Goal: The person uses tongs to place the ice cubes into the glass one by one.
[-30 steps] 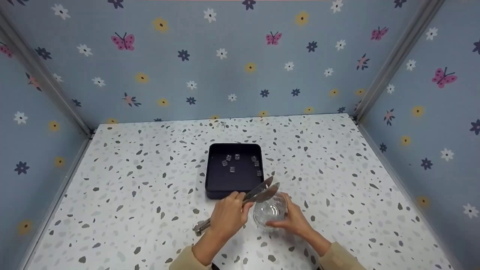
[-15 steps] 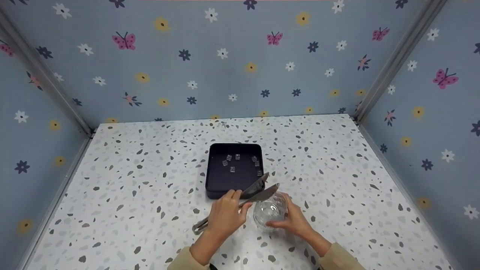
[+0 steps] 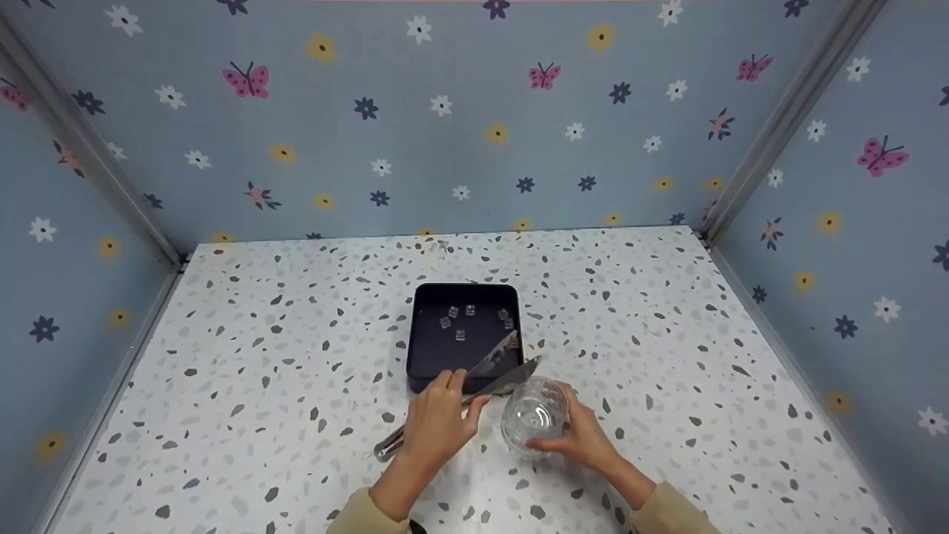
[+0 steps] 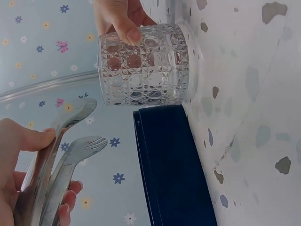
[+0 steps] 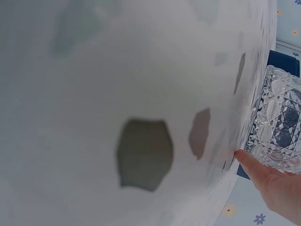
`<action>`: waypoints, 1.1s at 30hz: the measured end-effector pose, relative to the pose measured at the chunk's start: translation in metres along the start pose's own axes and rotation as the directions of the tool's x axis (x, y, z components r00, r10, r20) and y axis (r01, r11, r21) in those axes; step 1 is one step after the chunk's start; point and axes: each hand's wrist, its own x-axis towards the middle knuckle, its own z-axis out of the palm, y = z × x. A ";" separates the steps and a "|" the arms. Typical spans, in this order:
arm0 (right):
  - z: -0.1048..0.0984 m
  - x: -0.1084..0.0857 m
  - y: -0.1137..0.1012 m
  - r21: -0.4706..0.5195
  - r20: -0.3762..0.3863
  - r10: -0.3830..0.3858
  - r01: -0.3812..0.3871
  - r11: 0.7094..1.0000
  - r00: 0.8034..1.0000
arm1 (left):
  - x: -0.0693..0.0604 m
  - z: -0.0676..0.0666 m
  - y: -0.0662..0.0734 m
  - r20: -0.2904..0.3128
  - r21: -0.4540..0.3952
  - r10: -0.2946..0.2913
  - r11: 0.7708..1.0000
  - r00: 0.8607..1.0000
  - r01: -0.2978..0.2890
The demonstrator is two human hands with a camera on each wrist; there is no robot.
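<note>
In my left hand (image 3: 437, 419) I grip metal serving tongs (image 3: 515, 377), their handle end sticking out behind the hand. The left wrist view shows one spoon-shaped tip and one fork-shaped tip (image 4: 87, 147), spread apart with nothing between them. These tips hang over the near right corner of a dark square tray (image 3: 437, 360). Several small clear cubes (image 3: 460, 335) lie in the tray. My right hand (image 3: 582, 430) holds a faceted clear glass (image 4: 146, 70) around its side; it stands upright on the table. Reflections hide what is inside the glass.
The white speckled tabletop (image 3: 296, 371) extends around the tray on every side. Blue flower-patterned panels (image 3: 445, 148) enclose it at the back, left and right, with metal rails at the corners.
My left hand has shifted left with the tongs, taking their tips from over the glass's rim toward the tray. The tips have spread wider. My right hand and the glass stay in place.
</note>
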 end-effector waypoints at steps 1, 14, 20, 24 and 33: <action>0.000 0.000 0.000 0.001 0.001 0.003 -0.003 1.000 1.000 | 0.000 0.000 -0.001 -0.004 0.001 -0.004 1.000 1.000 0.004; 0.007 0.002 0.041 -0.078 -0.038 -0.017 0.014 0.997 0.999 | 0.002 0.004 -0.014 -0.065 0.023 -0.071 0.997 0.995 0.073; 0.008 0.002 0.041 -0.075 -0.039 -0.006 0.003 0.997 0.999 | 0.004 0.006 -0.021 -0.083 0.045 -0.088 0.995 0.993 0.092; 0.007 0.002 0.035 -0.072 -0.035 0.001 -0.003 0.997 0.999 | 0.006 0.008 -0.028 -0.083 0.061 -0.097 0.993 0.992 0.102; 0.001 -0.001 0.001 -0.031 -0.018 0.002 -0.002 1.000 1.000 | 0.012 0.013 -0.040 -0.050 0.105 -0.138 0.984 0.989 0.143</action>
